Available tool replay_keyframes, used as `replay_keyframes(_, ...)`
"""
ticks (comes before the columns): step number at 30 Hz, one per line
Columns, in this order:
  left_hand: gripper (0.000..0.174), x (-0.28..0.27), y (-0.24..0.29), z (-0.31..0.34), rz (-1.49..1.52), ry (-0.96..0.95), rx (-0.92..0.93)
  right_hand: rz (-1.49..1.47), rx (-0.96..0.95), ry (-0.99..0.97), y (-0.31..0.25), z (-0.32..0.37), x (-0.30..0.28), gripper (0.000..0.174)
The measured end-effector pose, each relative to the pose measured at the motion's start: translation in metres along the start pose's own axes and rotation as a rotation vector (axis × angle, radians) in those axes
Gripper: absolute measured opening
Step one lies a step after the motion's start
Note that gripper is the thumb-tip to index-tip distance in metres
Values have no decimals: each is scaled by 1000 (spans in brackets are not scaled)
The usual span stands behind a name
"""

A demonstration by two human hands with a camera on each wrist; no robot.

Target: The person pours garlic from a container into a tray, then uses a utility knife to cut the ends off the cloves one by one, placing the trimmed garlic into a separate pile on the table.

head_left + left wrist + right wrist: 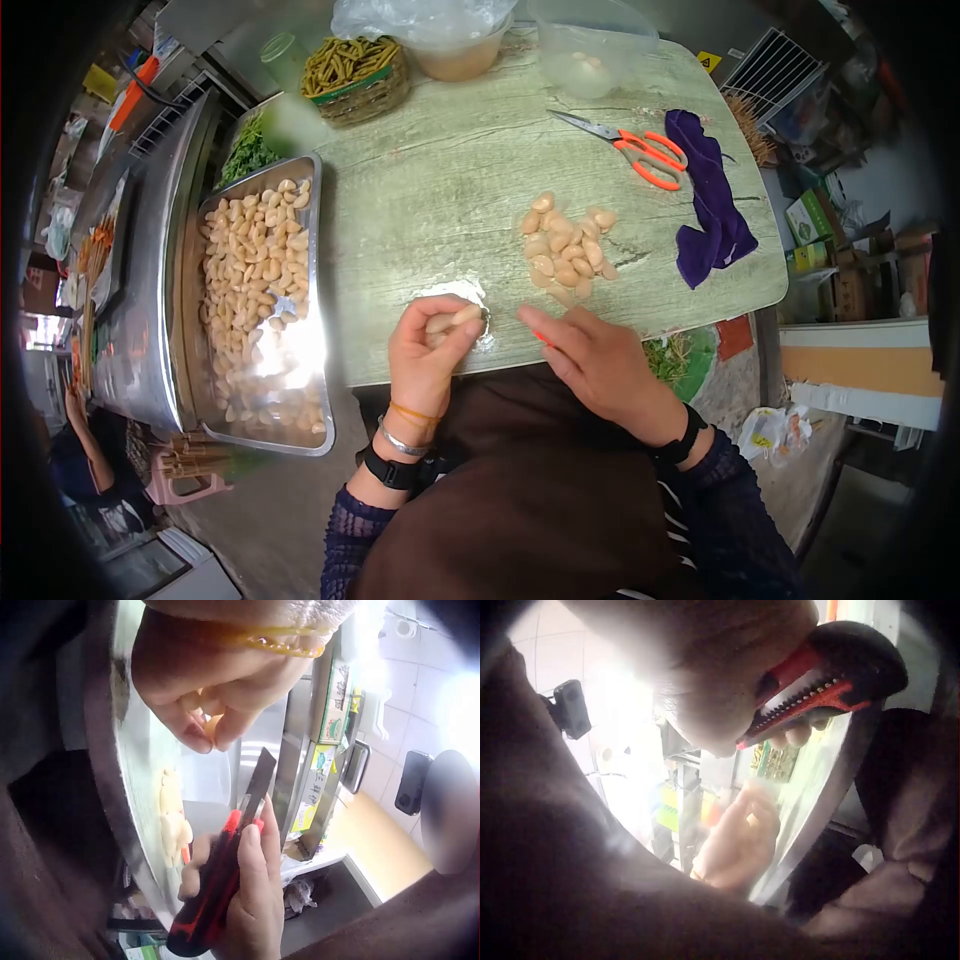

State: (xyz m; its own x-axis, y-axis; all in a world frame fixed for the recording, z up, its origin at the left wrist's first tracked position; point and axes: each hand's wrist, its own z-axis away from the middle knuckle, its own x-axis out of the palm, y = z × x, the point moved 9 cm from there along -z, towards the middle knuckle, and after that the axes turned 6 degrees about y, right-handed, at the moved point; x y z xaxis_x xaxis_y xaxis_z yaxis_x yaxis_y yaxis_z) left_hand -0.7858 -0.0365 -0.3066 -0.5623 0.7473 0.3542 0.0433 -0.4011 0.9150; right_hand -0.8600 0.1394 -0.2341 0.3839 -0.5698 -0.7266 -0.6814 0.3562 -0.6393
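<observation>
My left hand (422,358) is at the table's near edge, its thumb and fingers pinching a pale, oval, bean-like piece (466,315). More of the same pale food shows inside its curled fingers. To its right, my right hand (607,372) grips a red and black utility knife (214,889) with the blade (261,776) slid out. In the left wrist view the blade tip points up toward the left hand, a short gap below the pinched piece. A loose pile of pale pieces (567,250) lies on the table just beyond the right hand.
On the left stands a metal tray (322,300) of similar pale pieces. Orange-handled scissors (650,155) and a purple cloth (710,200) lie at the right. At the back are a basket of green pods (350,80), a bagged tub (455,60) and a clear container (590,50).
</observation>
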Motion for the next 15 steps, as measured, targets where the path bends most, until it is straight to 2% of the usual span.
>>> replay_keyframes(3,25,1,17,5,-91,20,137,63,-102,41,-6,4,5,56)
replay_keyframes(6,24,5,22,9,-74,13,159,142,-185,89,-14,2,3,59)
replay_keyframes(12,22,3,8,7,42,3,30,197,-194,103,-12,1,6,60)
replay_keyframes(15,22,3,-5,5,224,-27,-103,223,-195,120,-14,0,6,61)
